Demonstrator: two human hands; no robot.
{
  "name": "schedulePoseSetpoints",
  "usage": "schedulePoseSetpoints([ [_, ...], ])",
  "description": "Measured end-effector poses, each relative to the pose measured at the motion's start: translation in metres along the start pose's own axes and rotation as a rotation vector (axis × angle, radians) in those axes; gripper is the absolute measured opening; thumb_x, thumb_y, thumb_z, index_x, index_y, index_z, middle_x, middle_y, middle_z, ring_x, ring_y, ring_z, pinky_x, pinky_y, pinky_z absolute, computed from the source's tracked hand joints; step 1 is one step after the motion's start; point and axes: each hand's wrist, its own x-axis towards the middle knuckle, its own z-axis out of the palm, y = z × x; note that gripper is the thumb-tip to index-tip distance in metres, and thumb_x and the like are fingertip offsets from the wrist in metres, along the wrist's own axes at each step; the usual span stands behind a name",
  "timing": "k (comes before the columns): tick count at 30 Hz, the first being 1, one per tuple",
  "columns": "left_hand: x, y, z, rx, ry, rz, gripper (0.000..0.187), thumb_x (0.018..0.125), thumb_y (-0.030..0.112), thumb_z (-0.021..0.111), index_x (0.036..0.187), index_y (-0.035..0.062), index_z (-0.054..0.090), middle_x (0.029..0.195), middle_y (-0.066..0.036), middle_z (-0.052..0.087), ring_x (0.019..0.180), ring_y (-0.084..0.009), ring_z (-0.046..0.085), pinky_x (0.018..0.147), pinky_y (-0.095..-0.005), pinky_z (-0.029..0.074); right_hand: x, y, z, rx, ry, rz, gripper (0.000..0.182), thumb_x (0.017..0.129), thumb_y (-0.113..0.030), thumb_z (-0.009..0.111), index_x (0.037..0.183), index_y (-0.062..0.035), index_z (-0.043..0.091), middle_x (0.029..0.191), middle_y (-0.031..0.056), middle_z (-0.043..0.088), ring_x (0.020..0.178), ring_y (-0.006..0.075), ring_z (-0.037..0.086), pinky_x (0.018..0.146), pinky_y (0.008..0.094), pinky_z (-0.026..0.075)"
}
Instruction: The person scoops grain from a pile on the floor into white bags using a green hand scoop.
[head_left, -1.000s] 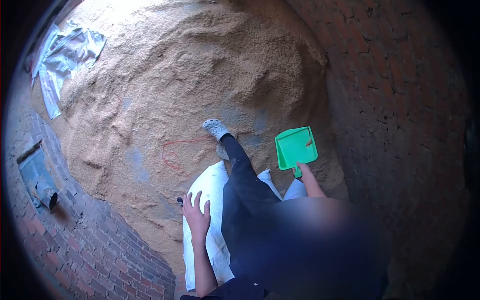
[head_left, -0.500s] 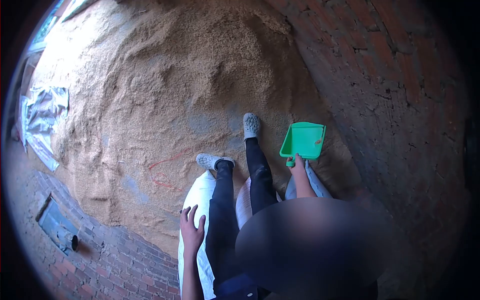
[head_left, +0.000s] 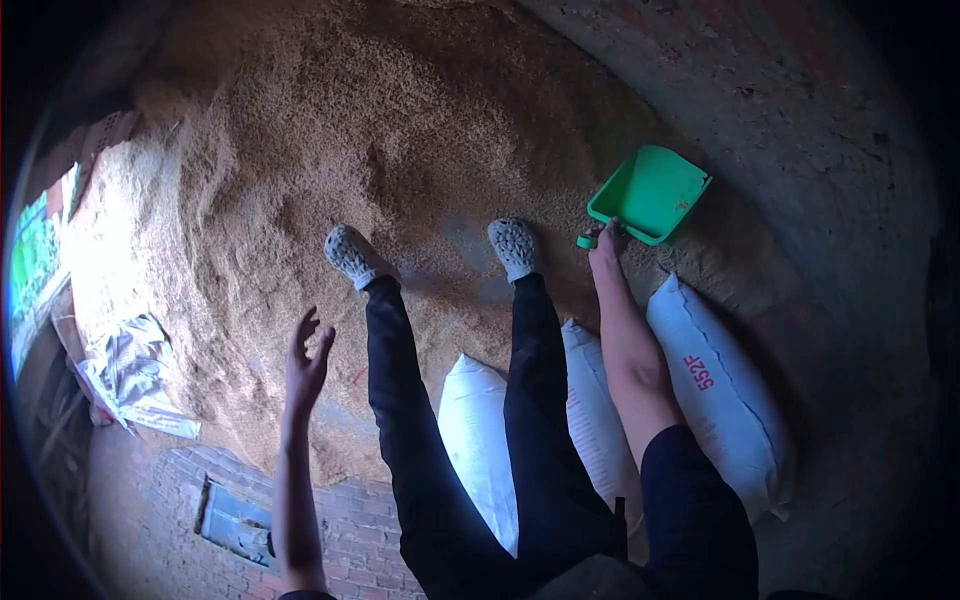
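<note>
My right hand [head_left: 608,244] grips the handle of a green scoop [head_left: 650,195], held out over the grain at the right. The scoop's inside shows only a few small brownish bits. On the left, my left hand [head_left: 308,360] is raised above the grain pile [head_left: 270,220], with its fingers apart and nothing in it. My feet in grey clogs [head_left: 513,248] stand on the grain between the two hands.
Filled white sacks [head_left: 715,390] lie by my legs and beside my right arm. A crumpled plastic sack [head_left: 135,365] is at the far left. Brick walls [head_left: 350,525] border the pile, one with a small blue hatch [head_left: 235,520].
The scoop and my right hand have moved up and to the right, and my left hand up and to the left. My left foot has shifted leftward. The view has turned, showing more of the sacks.
</note>
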Motion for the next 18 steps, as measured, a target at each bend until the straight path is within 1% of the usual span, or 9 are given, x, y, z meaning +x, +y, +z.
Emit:
schedulePoseSetpoints([
  [1,0.039,0.0,-0.01,0.007,-0.045,0.025,0.06,0.089,0.046,0.06,0.134,0.0075,0.048,0.121,-0.021,0.059,0.116,-0.0288,0.055,0.098,-0.0407,0.042,0.0,0.014,0.004,0.013,0.021,0.01,0.046,0.097,-0.017,0.05,0.134,-0.0146,0.024,0.079,0.0084,0.054,0.047,0.0156,0.05,0.041,0.0293,0.046],
  [3,0.124,-0.001,-0.026,0.007,-0.081,0.096,0.061,0.089,0.051,0.058,0.133,0.0096,0.049,0.115,-0.021,0.062,0.11,-0.0292,0.059,0.095,-0.0391,0.044,-0.001,0.04,0.011,-0.062,-0.26,0.2,0.049,0.096,-0.014,0.051,0.138,-0.0162,0.024,0.079,0.007,0.055,0.046,0.0141,0.049,0.039,0.0286,0.045],
  [5,0.214,-0.002,-0.043,0.087,-0.059,0.135,0.061,0.088,0.054,0.057,0.131,0.0105,0.051,0.114,-0.021,0.063,0.108,-0.0278,0.061,0.092,-0.0368,0.045,-0.082,0.019,0.062,-0.269,-0.081,-0.066,0.036,0.096,-0.015,0.052,0.128,-0.012,0.035,0.071,0.0045,0.053,0.045,0.013,0.049,0.038,0.0278,0.045],
  [7,0.289,0.017,-0.057,0.285,0.002,0.247,0.062,0.088,0.055,0.057,0.13,0.0096,0.052,0.112,-0.021,0.063,0.103,-0.0246,0.062,0.088,-0.0345,0.046,-0.101,0.035,0.086,-0.206,-0.04,-0.029,0.032,0.096,-0.016,0.053,0.123,-0.0112,0.037,0.071,0.0038,0.052,0.045,0.0125,0.049,0.038,0.0275,0.044],
  [9,0.357,0.034,-0.075,0.186,-0.018,0.25,0.07,0.085,0.063,0.053,0.131,0.0102,0.051,0.109,-0.019,0.065,0.097,-0.0223,0.062,0.084,-0.0344,0.047,-0.119,0.054,0.113,-0.147,-0.031,0.016,0.027,0.096,-0.016,0.054,0.118,-0.0104,0.04,0.07,0.003,0.052,0.044,0.0119,0.049,0.037,0.0272,0.044],
  [11,0.389,0.09,-0.093,0.291,0.042,0.129,0.082,0.081,0.073,0.049,0.135,0.0113,0.047,0.111,-0.017,0.063,0.096,-0.0221,0.061,0.083,-0.0348,0.047,-0.132,0.064,0.129,-0.088,-0.053,0.094,0.026,0.094,-0.016,0.057,0.112,-0.0141,0.039,0.067,0.0005,0.046,0.047,0.0107,0.046,0.04,0.0266,0.044],
  [13,0.412,0.125,-0.105,0.19,0.115,0.131,0.09,0.078,0.079,0.044,0.141,0.0145,0.04,0.126,-0.017,0.055,0.104,-0.0252,0.058,0.087,-0.0399,0.046,-0.153,0.06,0.139,-0.099,-0.067,0.119,0.027,0.093,-0.014,0.058,0.113,-0.0148,0.038,0.072,0.0007,0.046,0.051,0.0101,0.047,0.042,0.0263,0.044],
  [16,0.423,0.164,-0.108,-0.006,0.17,-0.031,0.092,0.078,0.078,0.044,0.145,0.018,0.032,0.141,-0.016,0.041,0.117,-0.0308,0.05,0.096,-0.0471,0.041,-0.17,0.055,0.156,0.146,-0.139,0.194,0.025,0.092,-0.01,0.06,0.107,-0.0142,0.041,0.077,-0.0009,0.045,0.055,0.0091,0.045,0.045,0.0267,0.043],
  [18,0.435,0.166,-0.097,-0.059,0.123,0.009,0.093,0.077,0.08,0.043,0.147,0.0197,0.028,0.145,-0.015,0.036,0.123,-0.033,0.045,0.099,-0.0501,0.037,-0.179,0.057,0.156,0.13,-0.156,0.189,0.025,0.091,-0.009,0.06,0.107,-0.0142,0.041,0.077,-0.001,0.045,0.055,0.009,0.044,0.046,0.0265,0.043],
])
